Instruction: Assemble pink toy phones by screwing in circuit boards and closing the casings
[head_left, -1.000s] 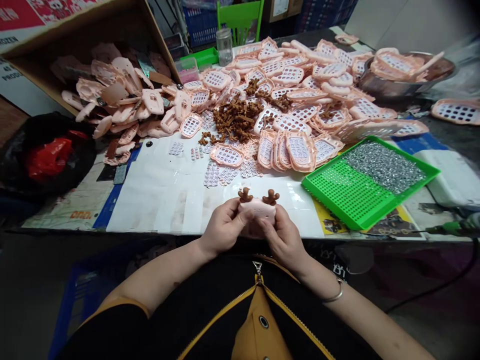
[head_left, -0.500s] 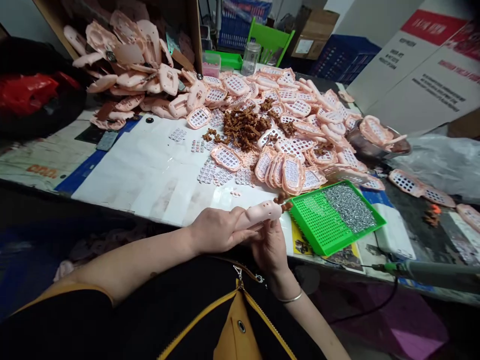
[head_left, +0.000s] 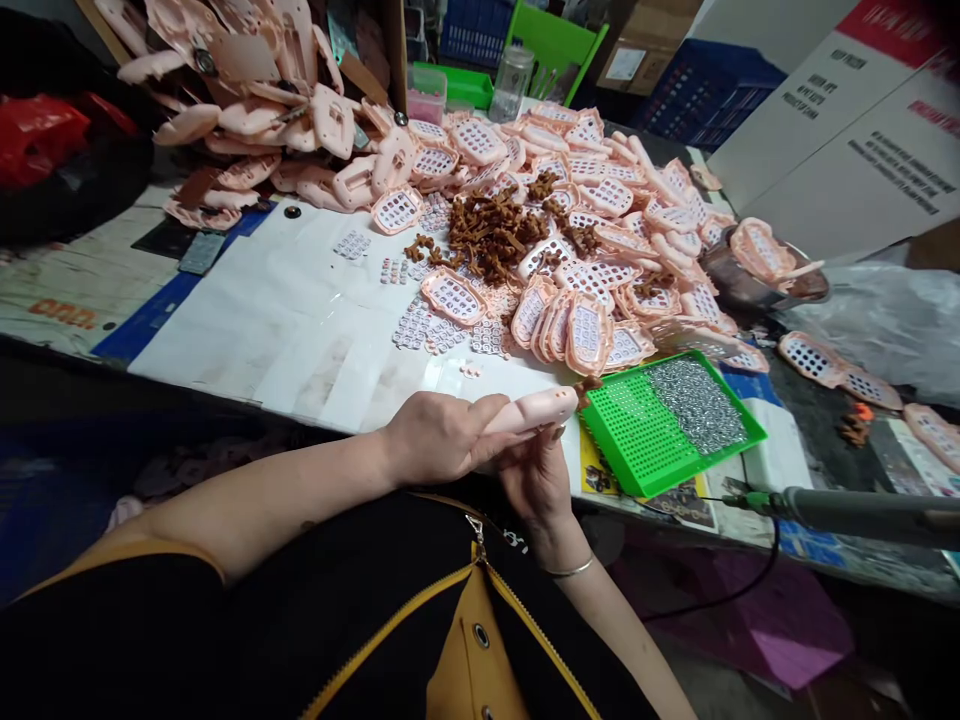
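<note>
You are holding a pale pink shell (head_left: pixel 534 409) with a brown antler piece (head_left: pixel 590 385). Beyond it, pink-rimmed panels (head_left: pixel 480 142) are showing pale faces dotted with dark holes, the tray (head_left: pixel 626 435) is showing bright green gridded with perforations, and you are wearing a black garment (head_left: pixel 300 620) with mustard-yellow trim (head_left: pixel 150 554).

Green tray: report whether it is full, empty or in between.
In between. Small silvery pieces cover the right part of the green tray; its left part shows bare perforated floor.
</note>
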